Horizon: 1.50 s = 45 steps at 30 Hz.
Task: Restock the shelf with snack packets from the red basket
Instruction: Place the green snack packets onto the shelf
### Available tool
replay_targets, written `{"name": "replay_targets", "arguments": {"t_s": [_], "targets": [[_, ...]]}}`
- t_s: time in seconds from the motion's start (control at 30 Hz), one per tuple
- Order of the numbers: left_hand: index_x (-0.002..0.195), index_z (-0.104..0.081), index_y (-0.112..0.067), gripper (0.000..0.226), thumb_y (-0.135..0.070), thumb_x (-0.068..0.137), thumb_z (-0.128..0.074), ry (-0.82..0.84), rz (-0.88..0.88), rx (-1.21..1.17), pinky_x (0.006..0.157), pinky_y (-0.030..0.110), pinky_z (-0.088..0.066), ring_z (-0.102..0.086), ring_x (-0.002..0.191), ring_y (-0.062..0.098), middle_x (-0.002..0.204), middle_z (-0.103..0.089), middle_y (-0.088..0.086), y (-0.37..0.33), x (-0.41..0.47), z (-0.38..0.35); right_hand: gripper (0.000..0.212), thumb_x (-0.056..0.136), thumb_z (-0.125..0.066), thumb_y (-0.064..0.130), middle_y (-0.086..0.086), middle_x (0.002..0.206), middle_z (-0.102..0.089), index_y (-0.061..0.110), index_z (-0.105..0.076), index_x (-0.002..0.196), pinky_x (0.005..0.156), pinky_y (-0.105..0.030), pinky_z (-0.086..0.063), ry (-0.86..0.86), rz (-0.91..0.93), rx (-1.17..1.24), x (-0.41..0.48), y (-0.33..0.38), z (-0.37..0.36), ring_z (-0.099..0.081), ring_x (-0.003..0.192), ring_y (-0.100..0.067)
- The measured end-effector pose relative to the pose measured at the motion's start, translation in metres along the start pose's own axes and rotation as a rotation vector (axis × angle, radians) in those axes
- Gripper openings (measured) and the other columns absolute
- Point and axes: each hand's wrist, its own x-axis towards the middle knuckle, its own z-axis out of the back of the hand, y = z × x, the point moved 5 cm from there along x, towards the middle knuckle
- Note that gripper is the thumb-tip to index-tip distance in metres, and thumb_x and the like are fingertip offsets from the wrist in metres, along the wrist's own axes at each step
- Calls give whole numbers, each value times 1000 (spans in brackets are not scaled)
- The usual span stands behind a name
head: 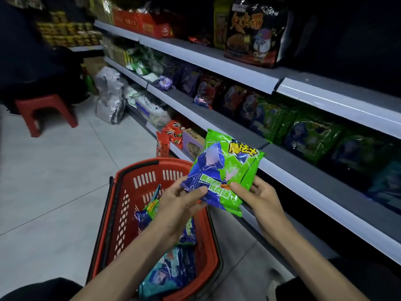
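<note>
Holding the green snack packet above the red basket, left hand and right hand both pinch its lower edge, long axis tilted up-right toward the shelf, nearer the right hand.

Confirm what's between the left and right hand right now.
Head view: the green snack packet, its lower edge pinched by the left hand and the right hand, above the red basket.

Green packet (blue hooded figure, yellow lettering); red slotted basket; red stool.
</note>
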Motion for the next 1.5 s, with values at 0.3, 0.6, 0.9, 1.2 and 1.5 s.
{"name": "replay_targets", "arguments": {"t_s": [0.3, 0.6, 0.9, 1.2, 1.5], "targets": [[133, -65, -12, 46, -2, 89, -73, -5, -5, 105, 86, 38, -64, -73, 114, 28, 121, -77, 8, 10, 16, -2, 39, 86, -74, -6, -13, 114, -78, -5, -62, 123, 81, -33, -63, -44, 20, 41, 8, 6, 25, -75, 104, -28], [120, -74, -10, 29, -2, 92, -70, 27, 30, 227, 89, 44, -63, -70, 101, 37, 113, -77, 20, 35, 28, -12, 32, 82, -80, -3, -9, 104, -80, 0, -67, 112, 86, -42, -63, -101, 66, -93, 6, 4, 40, -77, 99, -28], [120, -71, -4, 32, 4, 89, -70, 20, 63, 194, 79, 37, -65, -73, 89, 31, 108, -78, 21, 48, 39, -25, 26, 76, -90, 5, -17, 88, -78, 6, -76, 98, 63, -42, -60, -206, 54, -157, 6, 1, 58, -69, 71, -15], [136, -60, -16, 58, 6, 84, -73, -59, 87, 43, 85, 44, -64, -79, 86, 28, 99, -77, 18, 41, 51, -35, 22, 76, -90, 4, -3, 82, -80, 11, -76, 92, 60, -30, -58, -353, 26, -214, 20, -5, 64, -76, 70, -18], [140, -57, -22, 50, 8, 99, -55, -103, 167, -2, 101, 57, -50, -62, 121, 42, 139, -60, 17, 34, 64, -26, 32, 76, -92, 20, 6, 85, -79, 19, -67, 95, 78, -45, -61, -651, 92, -377, 106, -11, 74, -72, 74, -21]]}}
